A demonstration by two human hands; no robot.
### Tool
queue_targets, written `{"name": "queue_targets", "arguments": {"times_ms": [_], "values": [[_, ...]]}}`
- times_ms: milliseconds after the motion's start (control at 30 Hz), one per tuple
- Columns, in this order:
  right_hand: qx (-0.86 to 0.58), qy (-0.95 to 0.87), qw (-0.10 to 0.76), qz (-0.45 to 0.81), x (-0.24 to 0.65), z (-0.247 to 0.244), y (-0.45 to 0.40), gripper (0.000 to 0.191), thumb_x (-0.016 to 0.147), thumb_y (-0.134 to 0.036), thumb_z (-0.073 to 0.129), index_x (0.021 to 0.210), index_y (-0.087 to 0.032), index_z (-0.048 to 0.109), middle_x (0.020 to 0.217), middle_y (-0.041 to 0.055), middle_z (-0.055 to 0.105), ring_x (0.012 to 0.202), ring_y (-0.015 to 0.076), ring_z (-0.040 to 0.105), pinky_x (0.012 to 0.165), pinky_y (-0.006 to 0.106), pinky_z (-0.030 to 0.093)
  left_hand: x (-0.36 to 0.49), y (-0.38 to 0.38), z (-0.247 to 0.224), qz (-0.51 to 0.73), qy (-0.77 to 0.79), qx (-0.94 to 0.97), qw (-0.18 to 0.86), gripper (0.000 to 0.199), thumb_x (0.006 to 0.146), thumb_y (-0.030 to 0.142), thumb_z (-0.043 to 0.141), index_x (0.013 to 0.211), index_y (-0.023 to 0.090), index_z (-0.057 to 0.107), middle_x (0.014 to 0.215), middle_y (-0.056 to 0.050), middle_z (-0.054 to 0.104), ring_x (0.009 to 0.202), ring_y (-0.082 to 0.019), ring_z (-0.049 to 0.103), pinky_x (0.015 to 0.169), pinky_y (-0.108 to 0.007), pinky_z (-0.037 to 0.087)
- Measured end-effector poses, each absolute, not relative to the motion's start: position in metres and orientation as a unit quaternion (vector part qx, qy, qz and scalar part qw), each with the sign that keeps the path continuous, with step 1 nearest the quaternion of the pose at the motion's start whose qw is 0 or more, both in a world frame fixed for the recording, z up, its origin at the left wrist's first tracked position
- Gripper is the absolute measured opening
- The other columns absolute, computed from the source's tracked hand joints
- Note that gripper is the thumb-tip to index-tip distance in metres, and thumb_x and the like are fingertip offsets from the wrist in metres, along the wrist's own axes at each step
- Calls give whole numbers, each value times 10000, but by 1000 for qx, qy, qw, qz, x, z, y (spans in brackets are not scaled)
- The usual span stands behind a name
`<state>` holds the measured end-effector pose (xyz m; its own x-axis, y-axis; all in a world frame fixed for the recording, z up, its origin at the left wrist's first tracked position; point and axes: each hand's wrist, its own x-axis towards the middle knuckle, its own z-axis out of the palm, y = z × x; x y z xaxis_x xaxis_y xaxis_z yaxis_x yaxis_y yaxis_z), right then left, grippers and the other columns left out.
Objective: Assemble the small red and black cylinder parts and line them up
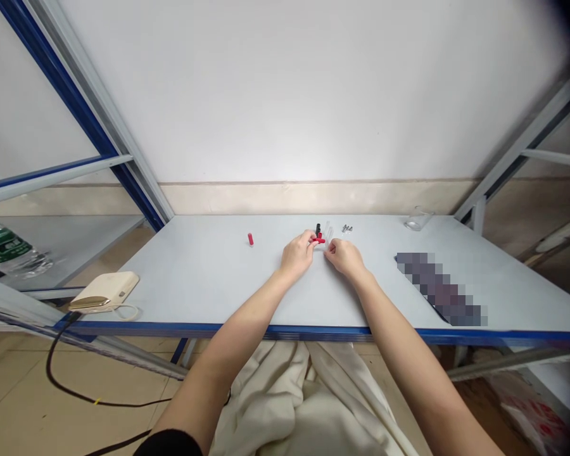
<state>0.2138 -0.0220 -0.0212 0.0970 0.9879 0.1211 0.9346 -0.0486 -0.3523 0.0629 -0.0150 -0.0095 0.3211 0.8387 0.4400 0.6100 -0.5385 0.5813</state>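
Beside right hand (346,254), left hand (297,256) pinches red piece (320,240) | can't tell right's grip | slip may knock black piece (318,228) beyond

Flashes bright red on the piece (320,240) in the left hand (297,257), red again on the lone stick (250,239), black on the cylinder (318,228)! Spreads pale grey over the tabletop (209,278), deep blue along the front edge (313,330). Turns cream on the boxy device (108,287), green on the bottle label (4,246).
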Motion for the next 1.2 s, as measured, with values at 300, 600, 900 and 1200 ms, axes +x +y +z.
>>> {"name": "queue_targets", "arguments": {"times_ms": [300,600,900,1200], "values": [[-716,-669,180,86,213,-16,-26,153,785,-236,475,843,-175,603,834,77,656,728,168,578,583,231,319,64,-16,-10,393,449,787,155,110,867,222,442,944,211,520,943,-24,647,822,-145,600,747,-259,448],[-710,-680,170,64,213,-16,-26,168,794,-230,468,870,-172,606,829,78,652,738,171,576,576,237,302,64,-18,-11,404,419,797,160,223,881,245,415,1059,204,541,1021,-36,636,846,-138,593,814,-268,454],[-706,-676,195,81,214,-16,-26,228,812,-332,477,875,-165,620,836,87,660,723,167,569,582,237,310,62,-17,-18,315,391,850,161,445,878,241,392,1323,242,400,1170,-62,557,974,-170,566,878,-304,454],[-682,-678,249,113,215,-20,-23,215,789,-332,502,849,-155,610,788,70,656,667,145,550,596,226,334,64,-16,-15,360,411,822,160,236,856,191,414,1037,204,565,1037,-49,604,917,-155,573,829,-279,459]]}}
